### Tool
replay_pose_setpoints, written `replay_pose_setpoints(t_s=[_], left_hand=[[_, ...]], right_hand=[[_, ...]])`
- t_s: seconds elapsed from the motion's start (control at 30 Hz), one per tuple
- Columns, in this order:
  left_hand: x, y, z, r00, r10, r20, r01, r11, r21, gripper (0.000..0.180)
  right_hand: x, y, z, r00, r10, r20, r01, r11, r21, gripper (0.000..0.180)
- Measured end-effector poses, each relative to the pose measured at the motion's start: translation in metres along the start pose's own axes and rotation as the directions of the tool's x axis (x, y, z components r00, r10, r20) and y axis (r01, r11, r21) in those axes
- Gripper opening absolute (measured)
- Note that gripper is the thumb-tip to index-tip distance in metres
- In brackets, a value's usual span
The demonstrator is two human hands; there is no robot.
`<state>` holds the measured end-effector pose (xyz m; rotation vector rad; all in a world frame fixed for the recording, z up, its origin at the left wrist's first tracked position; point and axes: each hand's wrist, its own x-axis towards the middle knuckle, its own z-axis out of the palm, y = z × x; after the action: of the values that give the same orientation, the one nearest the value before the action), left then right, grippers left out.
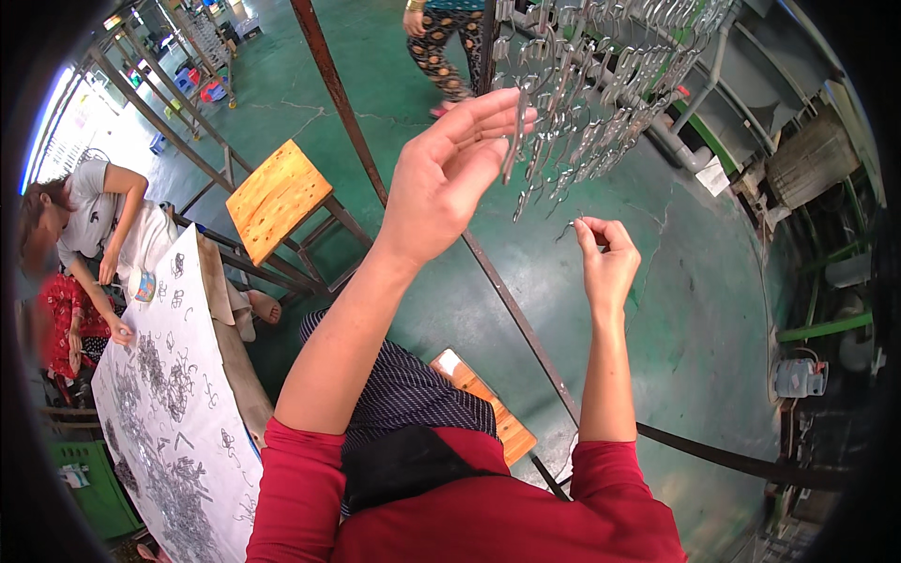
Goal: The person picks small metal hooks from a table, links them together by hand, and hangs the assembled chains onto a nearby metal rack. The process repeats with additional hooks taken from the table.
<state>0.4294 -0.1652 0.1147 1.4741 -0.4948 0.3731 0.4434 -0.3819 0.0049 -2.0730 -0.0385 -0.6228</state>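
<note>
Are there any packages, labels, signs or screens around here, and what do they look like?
White paper tag: a creased rectangle on the pipework at upper right, beside the hanging metal parts.
Small round tub: on the white-covered table at far left, pale with a blue band.
No screens or signs show.

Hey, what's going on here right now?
A person in red sleeves stands at a rack of hanging metal pieces. The left hand pinches one hanging piece, while the right hand holds a small wire hook just below. To the left, other people sit at a white table strewn with metal parts.
</note>
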Motion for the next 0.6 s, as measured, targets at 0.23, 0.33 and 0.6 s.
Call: replay_pose_setpoints(t_s=[0.23, 0.33, 0.6], left_hand=[[0.003, 0.001, -0.003, 0.996, -0.044, 0.075, 0.065, 0.950, -0.305, 0.036], [0.006, 0.003, 0.000, 0.995, -0.077, 0.058, 0.089, 0.963, -0.253, 0.034], [0.006, 0.012, 0.002, 0.983, -0.168, 0.073, 0.176, 0.976, -0.125, 0.035]], right_hand=[[0.005, -0.064, -0.042, 0.995, -0.065, 0.075, 0.060, 0.996, 0.062, 0.009], [0.009, -0.094, -0.051, 0.987, -0.119, 0.110, 0.110, 0.990, 0.083, 0.008], [0.015, -0.136, -0.038, 0.958, -0.227, 0.176, 0.177, 0.949, 0.262, 0.008]])
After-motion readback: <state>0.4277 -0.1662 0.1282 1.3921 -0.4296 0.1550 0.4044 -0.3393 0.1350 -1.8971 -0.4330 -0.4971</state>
